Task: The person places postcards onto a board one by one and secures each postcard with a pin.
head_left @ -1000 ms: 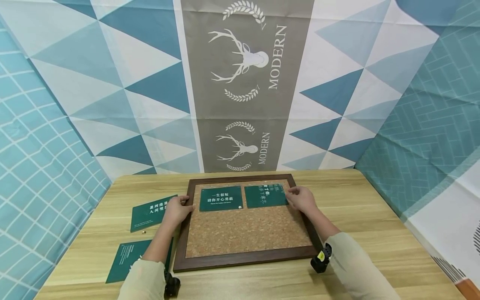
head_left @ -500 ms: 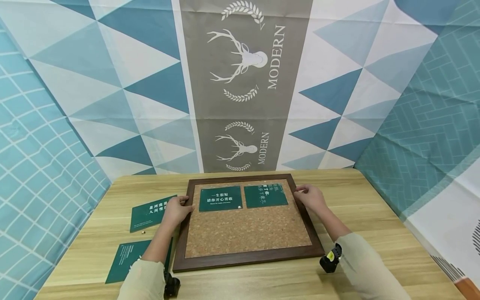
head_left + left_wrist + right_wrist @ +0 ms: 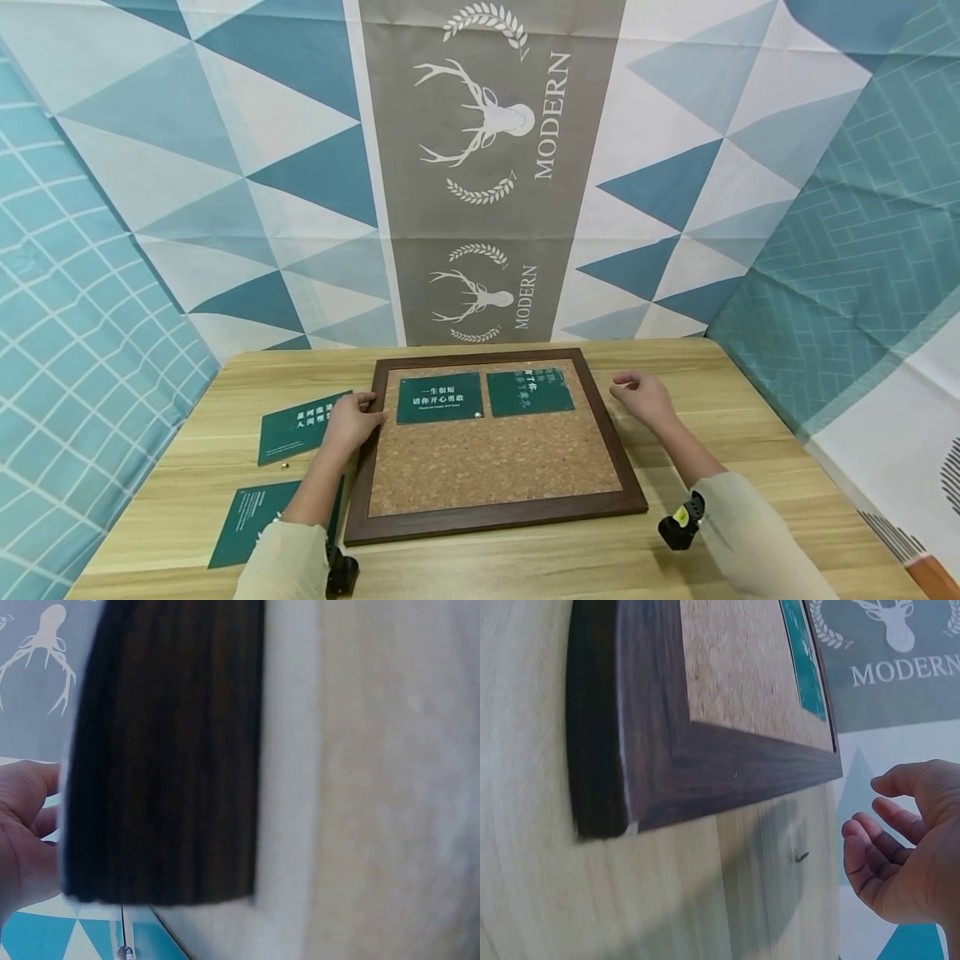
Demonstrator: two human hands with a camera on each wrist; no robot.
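Note:
A framed cork board (image 3: 495,467) with a dark brown wooden rim lies on the table. My left hand (image 3: 351,423) grips its left rim near the top; in the left wrist view, that rim hides some fingertips. Two green cards with white writing are on the cork: the left card (image 3: 438,398) has a small shiny pin (image 3: 477,415) at its lower right corner, and the right card (image 3: 530,392) lies beside it. Off the board's right side, my right hand (image 3: 645,396) hovers with loosely curled fingers, holding nothing, as the right wrist view (image 3: 915,847) confirms.
Left of the board lie a green card (image 3: 296,433) and, nearer me, another green card (image 3: 255,521), partly under my left arm. A small shiny pin (image 3: 285,466) sits between them. A small dark thing (image 3: 801,856) rests on the table near my right hand. Patterned cloth hangs behind.
My right hand has left the right card's edge and moved rightward, past the board's rim and over the table. The left hand stays on the left rim.

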